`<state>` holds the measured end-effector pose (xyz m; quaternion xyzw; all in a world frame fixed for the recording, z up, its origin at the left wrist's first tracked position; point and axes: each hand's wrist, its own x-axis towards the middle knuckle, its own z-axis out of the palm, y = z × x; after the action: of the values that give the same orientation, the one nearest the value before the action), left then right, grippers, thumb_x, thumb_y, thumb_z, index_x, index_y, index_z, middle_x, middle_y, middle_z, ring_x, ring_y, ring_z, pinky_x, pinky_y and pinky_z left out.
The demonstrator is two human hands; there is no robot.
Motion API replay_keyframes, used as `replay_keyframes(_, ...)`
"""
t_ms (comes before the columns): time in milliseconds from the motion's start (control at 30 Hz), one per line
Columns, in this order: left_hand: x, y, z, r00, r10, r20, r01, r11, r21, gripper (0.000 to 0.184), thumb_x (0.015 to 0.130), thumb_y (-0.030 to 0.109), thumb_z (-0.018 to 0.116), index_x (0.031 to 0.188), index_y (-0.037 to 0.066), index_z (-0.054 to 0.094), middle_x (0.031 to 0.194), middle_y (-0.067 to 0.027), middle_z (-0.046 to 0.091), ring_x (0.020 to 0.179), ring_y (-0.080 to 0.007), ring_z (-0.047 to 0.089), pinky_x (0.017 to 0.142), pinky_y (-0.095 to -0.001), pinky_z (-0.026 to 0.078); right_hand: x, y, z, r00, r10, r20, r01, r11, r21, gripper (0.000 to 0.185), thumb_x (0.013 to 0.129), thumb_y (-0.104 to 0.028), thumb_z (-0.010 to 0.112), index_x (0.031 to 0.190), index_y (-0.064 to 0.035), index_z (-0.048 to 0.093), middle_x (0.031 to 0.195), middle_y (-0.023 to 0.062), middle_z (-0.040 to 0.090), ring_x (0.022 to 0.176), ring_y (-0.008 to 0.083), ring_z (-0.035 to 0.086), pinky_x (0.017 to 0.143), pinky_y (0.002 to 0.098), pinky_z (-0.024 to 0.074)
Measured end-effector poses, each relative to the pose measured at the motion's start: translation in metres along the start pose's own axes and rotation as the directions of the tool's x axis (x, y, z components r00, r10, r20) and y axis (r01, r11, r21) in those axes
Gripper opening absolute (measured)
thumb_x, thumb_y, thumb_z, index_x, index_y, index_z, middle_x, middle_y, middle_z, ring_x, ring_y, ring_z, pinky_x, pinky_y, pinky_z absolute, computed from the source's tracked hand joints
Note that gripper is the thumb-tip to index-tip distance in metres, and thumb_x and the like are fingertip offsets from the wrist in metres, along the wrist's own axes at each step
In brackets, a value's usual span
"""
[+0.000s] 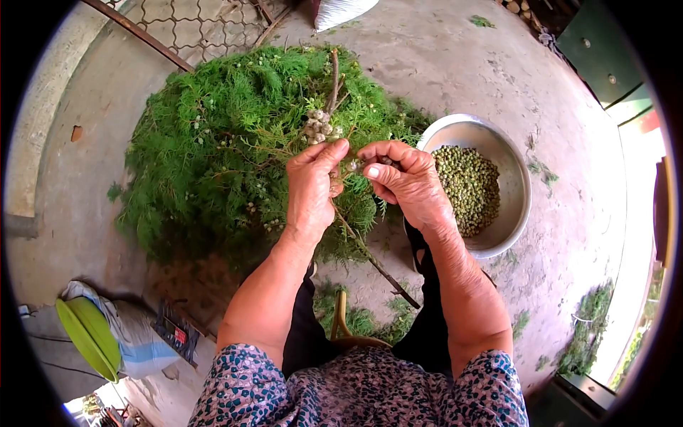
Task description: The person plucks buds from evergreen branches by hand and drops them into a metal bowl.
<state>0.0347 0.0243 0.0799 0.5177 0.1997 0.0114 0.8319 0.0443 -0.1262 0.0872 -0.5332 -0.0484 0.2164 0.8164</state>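
Observation:
My left hand [313, 181] is closed around a thin branch [383, 272], which runs from above the hand down toward my knees. A cluster of greyish-brown cones [318, 127] sits on the branch just above my left thumb. Close beside it, my right hand [413, 181] is closed with thumb and fingers curled round small brownish cones [388, 162]; how many is hidden. Behind both hands lies a large heap of green conifer sprigs [206, 156]. To the right, a metal bowl [514, 188] holds many small green cones [466, 188].
Loose sprigs [544, 171] are scattered over the concrete floor [569, 235]. A lime-green basin [89, 338] and a pale sack [146, 341] stand at lower left. A white sack [341, 13] is at the top. Green metal furniture [601, 53] stands at upper right.

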Motion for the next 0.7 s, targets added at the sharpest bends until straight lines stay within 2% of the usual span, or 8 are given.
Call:
replay_keyframes(167,0.000,0.002,0.005,1.000,-0.010,-0.022,0.011,1.000,0.022,0.010,0.079,0.012,0.065,0.082,0.002,0.065,0.061,0.0030,0.052,0.042,-0.0027,0.034,0.036,-0.0187,0.024,0.002,0.006,0.008,0.985,-0.173,0.005,0.171,0.968,-0.186,0.024,0.075,-0.003,0.067,0.099,-0.0034,0.062,0.078,-0.0004,0.055,0.062,0.0060,0.048,0.055,0.0193,0.0425)
replay_keyframes(233,-0.001,0.001,0.007,0.999,-0.008,-0.048,0.009,0.999,0.035,0.009,0.080,0.010,0.063,0.083,0.001,0.065,0.061,0.0028,0.053,0.041,-0.0023,0.033,0.036,-0.0186,0.022,0.004,0.009,0.010,0.985,-0.172,-0.002,0.168,0.964,-0.206,0.027,0.073,-0.001,0.068,0.099,-0.0034,0.063,0.079,0.0009,0.053,0.063,0.0071,0.049,0.056,0.0207,0.0432)
replay_keyframes(300,0.000,-0.004,0.005,1.000,-0.006,-0.014,0.007,0.998,0.062,0.011,0.083,0.008,0.059,0.086,0.000,0.065,0.061,0.0025,0.054,0.041,-0.0012,0.033,0.035,-0.0180,0.021,0.007,0.017,0.009,0.932,-0.363,0.020,0.345,0.866,-0.362,0.027,0.072,-0.001,0.068,0.099,-0.0036,0.064,0.077,0.0013,0.053,0.062,0.0073,0.048,0.055,0.0211,0.0427)
replay_keyframes(333,0.000,-0.007,0.003,1.000,0.001,0.011,-0.002,0.996,0.084,0.013,0.084,0.009,0.057,0.089,0.000,0.065,0.060,0.0029,0.053,0.041,-0.0007,0.033,0.035,-0.0180,0.021,0.008,0.018,0.009,0.923,-0.383,0.033,0.368,0.855,-0.365,0.028,0.073,0.000,0.067,0.100,-0.0036,0.064,0.076,0.0017,0.053,0.060,0.0076,0.048,0.054,0.0212,0.0421)
replay_keyframes(433,-0.002,-0.004,0.006,1.000,-0.009,-0.004,0.010,0.994,0.108,0.012,0.083,0.010,0.059,0.088,0.000,0.065,0.059,0.0032,0.053,0.042,-0.0009,0.034,0.035,-0.0184,0.022,0.005,0.016,0.013,0.956,-0.286,-0.060,0.262,0.930,-0.256,0.021,0.076,-0.001,0.065,0.096,-0.0021,0.064,0.072,0.0008,0.054,0.056,0.0069,0.046,0.052,0.0210,0.0411)
replay_keyframes(567,-0.003,0.000,0.012,0.999,-0.013,-0.049,0.021,0.987,0.158,0.013,0.083,0.014,0.060,0.087,0.002,0.063,0.063,0.0033,0.052,0.044,-0.0024,0.036,0.037,-0.0182,0.026,0.004,0.022,0.018,0.966,-0.185,-0.179,0.132,0.953,-0.271,0.013,0.079,-0.003,0.063,0.091,0.0000,0.063,0.067,0.0003,0.053,0.053,0.0062,0.044,0.049,0.0208,0.0397)
replay_keyframes(633,-0.001,-0.001,0.013,1.000,0.010,0.004,-0.010,0.983,0.184,0.013,0.082,0.015,0.063,0.087,0.003,0.062,0.059,0.0047,0.048,0.044,-0.0022,0.036,0.036,-0.0190,0.026,0.003,0.021,0.020,0.938,-0.197,-0.286,0.116,0.954,-0.276,0.010,0.080,-0.004,0.061,0.088,0.0015,0.060,0.061,-0.0001,0.052,0.050,0.0056,0.042,0.045,0.0206,0.0376)
replay_keyframes(700,-0.004,0.001,0.013,1.000,-0.016,-0.014,0.018,0.989,0.150,0.012,0.080,0.014,0.064,0.086,0.003,0.064,0.062,0.0036,0.050,0.044,-0.0023,0.036,0.036,-0.0185,0.025,0.004,0.014,0.015,0.895,-0.152,-0.419,0.106,0.986,-0.131,0.009,0.085,-0.008,0.057,0.087,0.0001,0.060,0.057,-0.0019,0.049,0.047,0.0054,0.040,0.042,0.0197,0.0317)
